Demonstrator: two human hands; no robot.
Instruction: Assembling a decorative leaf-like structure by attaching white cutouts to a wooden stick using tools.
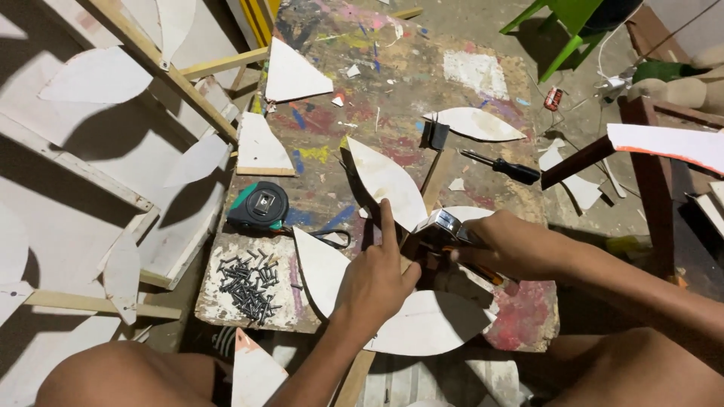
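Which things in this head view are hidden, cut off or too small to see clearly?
- Metal tool: the right hand covers most of it, so its kind is unclear.
- White leaf-shaped panel: its lower tip is behind the left hand.
- Pile of dark screws: too small to count.
- Green chair: cut off by the top edge.
- White panel with an orange edge: cut off by the right edge.
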